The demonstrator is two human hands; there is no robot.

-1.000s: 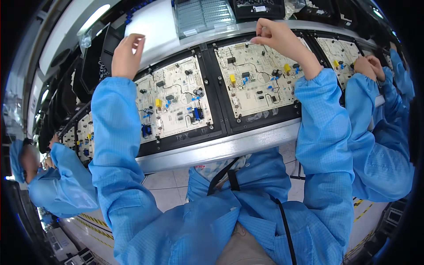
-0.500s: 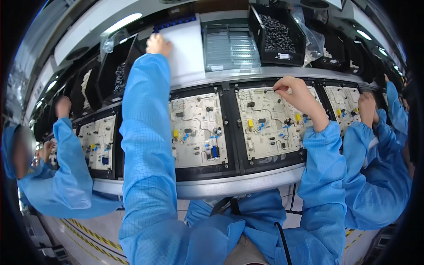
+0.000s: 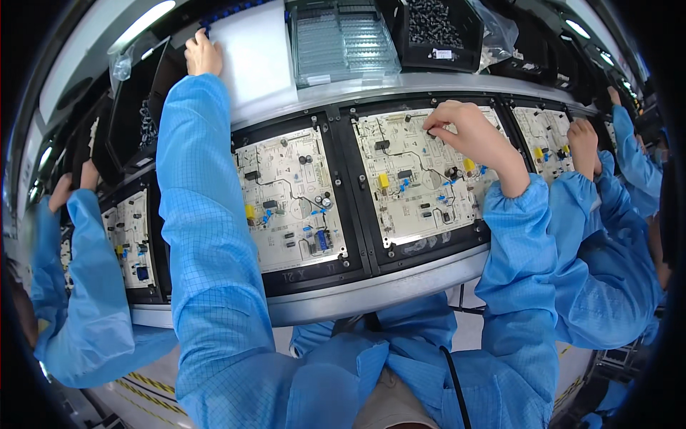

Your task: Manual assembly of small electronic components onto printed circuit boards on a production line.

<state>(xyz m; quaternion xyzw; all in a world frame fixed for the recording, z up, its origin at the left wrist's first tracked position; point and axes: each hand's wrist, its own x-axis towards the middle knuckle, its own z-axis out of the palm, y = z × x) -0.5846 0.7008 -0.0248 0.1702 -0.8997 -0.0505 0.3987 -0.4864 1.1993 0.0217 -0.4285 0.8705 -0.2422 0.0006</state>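
Note:
My left hand point(image 3: 204, 54) reaches to the far left corner of a white sheet point(image 3: 254, 61). Its fingers are bent together at the end of a row of blue parts point(image 3: 232, 11), pinching what looks like one of them; the grip is partly hidden. My right hand point(image 3: 457, 127) is over the far part of a pale circuit board point(image 3: 400, 218). Thumb and forefinger are pinched on a small dark component point(image 3: 431, 132), close above the board. Another board point(image 3: 296, 207), fitted with yellow, black and blue parts, lies beside my left sleeve.
Black frames point(image 3: 350, 186) hold the boards along a metal-edged bench point(image 3: 379, 287). Behind stand a clear plastic tray point(image 3: 343, 43) and a black bin of dark parts point(image 3: 436, 28). Co-workers' hands work at both sides, one hand point(image 3: 584, 143) at the board on my right.
The whole view has shifted, the scene moving left and up. My right hand has come nearer and slightly right over the board. The left co-worker's hands are now both by the bins.

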